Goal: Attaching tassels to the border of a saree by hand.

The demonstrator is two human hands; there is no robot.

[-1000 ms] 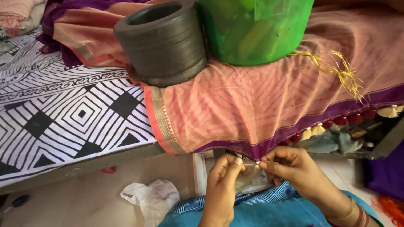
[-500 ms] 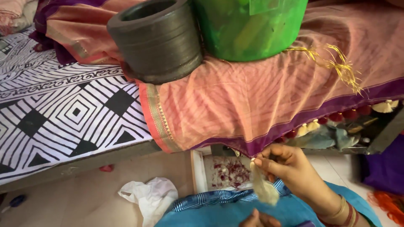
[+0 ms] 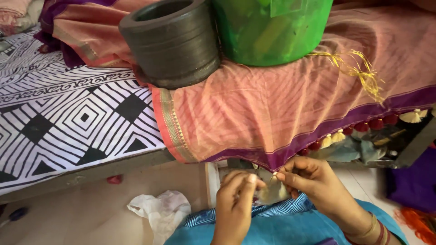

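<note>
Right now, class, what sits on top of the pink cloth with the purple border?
On the pink cloth stand a dark ridged pot and a green tub; whatever lies beneath the cloth is covered.

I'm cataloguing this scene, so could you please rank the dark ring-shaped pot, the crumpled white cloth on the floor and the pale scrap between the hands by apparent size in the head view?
1. Dark ring-shaped pot.
2. Crumpled white cloth.
3. Pale scrap, partly hidden by the fingers.
</note>
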